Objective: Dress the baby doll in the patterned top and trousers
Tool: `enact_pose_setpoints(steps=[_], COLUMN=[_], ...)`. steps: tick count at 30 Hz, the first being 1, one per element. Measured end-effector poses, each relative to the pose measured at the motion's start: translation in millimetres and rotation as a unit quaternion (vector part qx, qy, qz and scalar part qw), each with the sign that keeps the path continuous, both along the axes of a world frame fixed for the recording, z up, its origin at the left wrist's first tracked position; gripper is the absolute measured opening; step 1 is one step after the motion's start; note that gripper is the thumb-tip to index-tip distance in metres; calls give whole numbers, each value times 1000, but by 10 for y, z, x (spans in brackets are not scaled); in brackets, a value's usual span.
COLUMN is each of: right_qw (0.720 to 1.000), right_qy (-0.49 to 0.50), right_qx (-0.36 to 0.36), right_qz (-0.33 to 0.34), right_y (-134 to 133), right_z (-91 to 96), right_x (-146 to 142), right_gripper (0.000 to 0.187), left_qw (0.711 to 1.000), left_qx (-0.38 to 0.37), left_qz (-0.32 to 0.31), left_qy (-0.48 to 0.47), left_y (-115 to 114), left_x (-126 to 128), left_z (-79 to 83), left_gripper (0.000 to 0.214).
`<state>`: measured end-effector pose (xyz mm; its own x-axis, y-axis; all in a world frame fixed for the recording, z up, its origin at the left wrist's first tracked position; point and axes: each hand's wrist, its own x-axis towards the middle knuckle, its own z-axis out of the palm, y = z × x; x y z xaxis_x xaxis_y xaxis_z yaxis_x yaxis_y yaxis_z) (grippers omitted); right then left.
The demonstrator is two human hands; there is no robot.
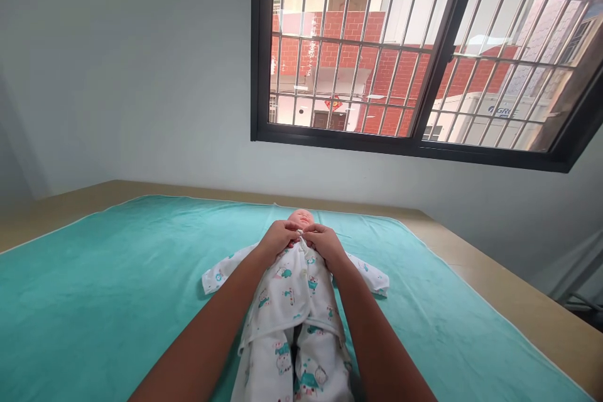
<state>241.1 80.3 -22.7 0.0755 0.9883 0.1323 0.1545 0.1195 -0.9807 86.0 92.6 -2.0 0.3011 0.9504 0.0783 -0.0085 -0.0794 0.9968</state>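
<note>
A baby doll (302, 217) lies on its back, its head away from me. It wears a white printed baby jacket (286, 292) with sleeves spread to both sides, and matching trousers (271, 361). At the jacket's neckline, my left hand (279, 237) pinches the collar edge from the left. My right hand (325, 241) pinches the same collar area from the right, fingertips almost meeting the left ones. The front edges come together along the middle of the chest. Whatever fastener lies between the fingertips is too small to make out.
A turquoise cloth (127, 289) covers most of the wooden table (475, 264) under the doll. Behind the table rises a pale wall (141, 75) with a barred, dark-framed window (348, 44). A dark object, partly cut off, sits beyond the table's right edge.
</note>
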Motion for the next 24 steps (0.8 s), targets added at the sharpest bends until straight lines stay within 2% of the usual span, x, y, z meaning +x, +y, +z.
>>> enact_pose_setpoints(steps=[7,13,18,21,24], right_qw=[999,997,988,968,946], right_qy=[-22,-63,-136,-222,-287], right_qx=[-1,5,49,89,106], right_qz=[-25,-43,-58,-81,-106], right_y=[-17,-29,-298,-565,-762], right_z=[16,111,281,297,190], right_x=[-21,-76,-96,-102,-117], right_gripper=[16,18,19,22,17], left_qw=[1000,999,989,981,970], left_qx=[5,43,117,173,221], left_qz=[-22,21,88,77,54], left_qy=[-13,-10,18,54,90], left_y=[17,15,-239,-467,-620], left_x=[-12,25,-69,-147,-169], left_z=[-28,-31,-23,-27,-58], left_gripper=[12,19,19,11,7])
